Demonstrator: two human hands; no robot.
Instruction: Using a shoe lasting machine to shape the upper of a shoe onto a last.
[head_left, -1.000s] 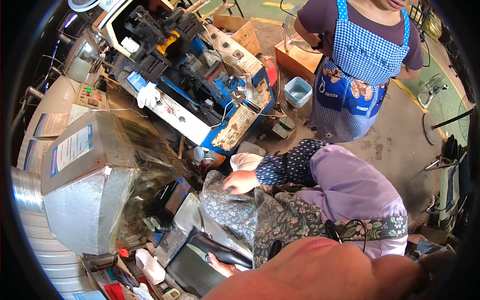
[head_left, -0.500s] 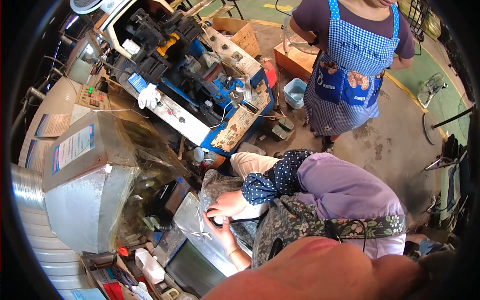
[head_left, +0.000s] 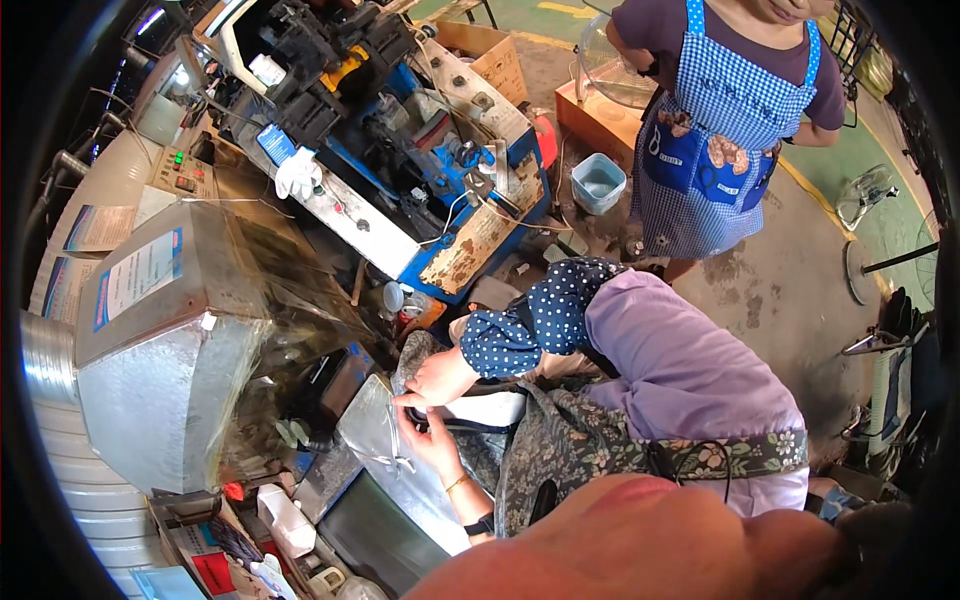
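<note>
Across lap, over floral apron (head_left: 575, 425), beside shiny grey metal sheet (head_left: 372, 437): long white-and-dark piece (head_left: 487, 408), one end betw. both hands. White, smooth-looking along upper face; dark along lower edge; dark also at end nearest fingers. Exact type unclear, much of it hidden by hands.

At L hand (head_left: 432, 443): thumb & fingers set narrow, pinching dark end; gold-coloured bracelet (head_left: 458, 482) and dark band (head_left: 480, 524) at wrist. At R hand (head_left: 440, 378): fingers bent toward same end, tips close to L fingertips; cannot tell whether gripping or only touching. Above R wrist: navy sleeve (head_left: 500, 342) w/ white dots.

Labels/markings: on metal hood (head_left: 165, 365), blue-and-white notice sheet (head_left: 140, 278), printed lines too small to read. On duct behind, two more printed sheets, upper sheet (head_left: 98, 228) peach-toned. On machine (head_left: 480, 250), blue card (head_left: 275, 143) w/ printing, next to white glove (head_left: 298, 174). Opposite, on standing co-worker, blue checked apron (head_left: 745, 95) w/ lettering on bib & pockets.
</note>
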